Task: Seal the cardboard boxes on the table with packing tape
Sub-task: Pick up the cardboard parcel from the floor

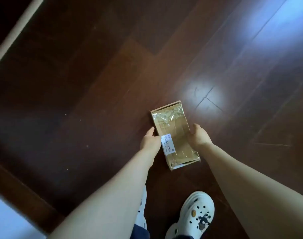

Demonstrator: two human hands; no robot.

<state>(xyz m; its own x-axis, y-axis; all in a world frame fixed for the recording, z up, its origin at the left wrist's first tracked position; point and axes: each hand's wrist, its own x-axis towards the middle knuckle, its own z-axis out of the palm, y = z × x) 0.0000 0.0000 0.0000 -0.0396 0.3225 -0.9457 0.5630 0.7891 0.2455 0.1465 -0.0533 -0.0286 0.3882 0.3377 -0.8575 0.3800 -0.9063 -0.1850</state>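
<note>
One cardboard box (177, 128), two bare hands: a person looks down on a single flat, oblong carton held between the left hand (149, 142) and the right hand (199, 136). Each hand grasps one long side near its middle, and the right hand's fingers curl over the edge. The box lies lengthwise away from the body, straight ahead of both outstretched forearms, with its far end tilted slightly left. Whether it rests on the floor (78, 87) or hangs just above it cannot be told. Its brown top is covered in glossy clear tape (169, 114), which is crinkled and catches the light at the far end and wrinkled again along the near end. One white printed label (168, 144), a narrow rectangle with a barcode, sits on the left edge beside the left hand. The floor is dark reddish wood in long planks, polished enough to carry two pale patches of glare, one just beyond the box and one toward the upper right. A light-coloured strip (14, 33) runs diagonally across the upper left corner. Two white shoes show at the bottom: one chunky perforated clog (193, 214) studded with small charms, and a sliver of a second shoe (141, 213) behind the left forearm.
</note>
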